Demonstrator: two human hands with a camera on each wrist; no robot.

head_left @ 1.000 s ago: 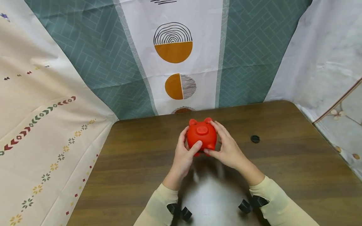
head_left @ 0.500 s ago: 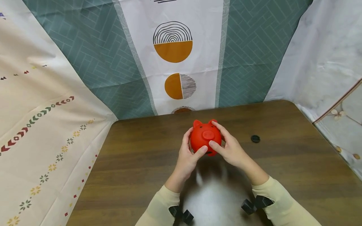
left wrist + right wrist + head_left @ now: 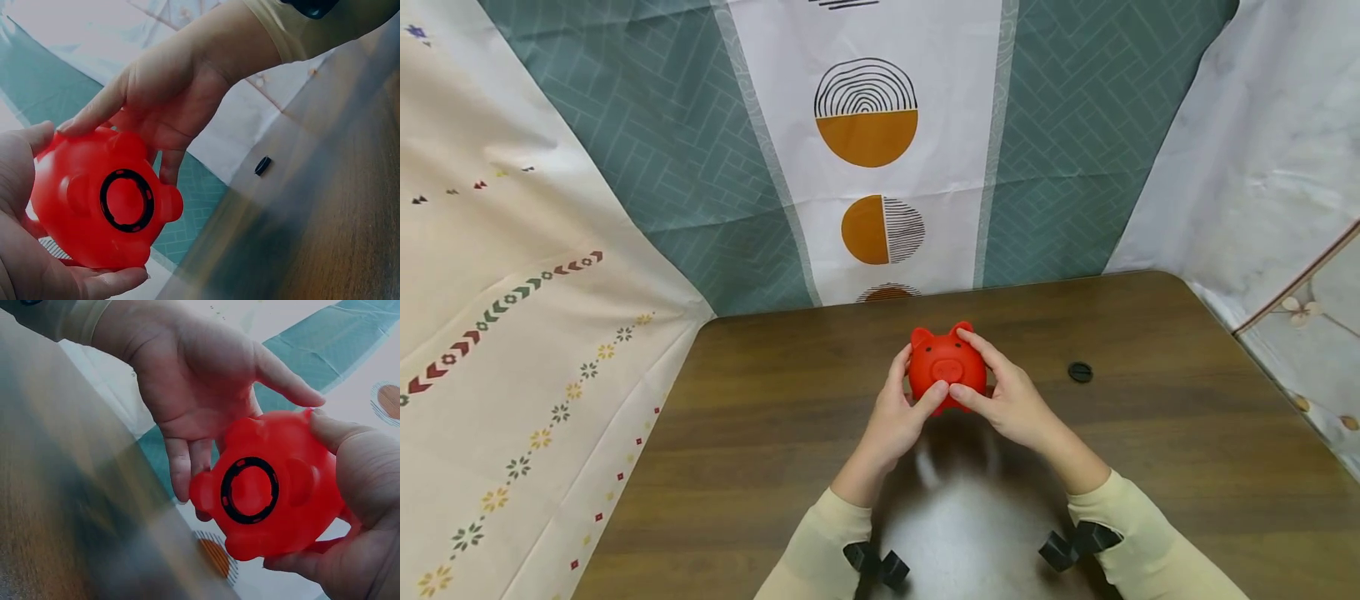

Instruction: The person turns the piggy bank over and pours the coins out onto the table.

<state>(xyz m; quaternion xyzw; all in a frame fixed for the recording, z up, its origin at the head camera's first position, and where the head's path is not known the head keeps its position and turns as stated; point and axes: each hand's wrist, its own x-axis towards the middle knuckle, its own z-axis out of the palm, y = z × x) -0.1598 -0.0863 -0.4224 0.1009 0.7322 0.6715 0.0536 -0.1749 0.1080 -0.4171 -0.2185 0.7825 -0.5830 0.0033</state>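
A red piggy bank is held between both hands above the table, its snout and face toward the head camera. My left hand grips its left side, and my right hand grips the right side with fingers up by the ear. Both thumbs meet just under the snout. From below, the left wrist view shows the underside, where a black ring frames a round opening between stubby feet. The right wrist view gives the same opening, its black ring facing the camera. A slotted round black plug lies on the table to the right.
The brown wooden table has its far edge against a green and white patterned curtain. Pale printed cloths hang at the left and right sides. A bright glare patch lies on the tabletop between the forearms.
The piggy bank has shifted slightly right and tilted back and forth in the hands. The right thumb has moved from near a foot to just below the snout.
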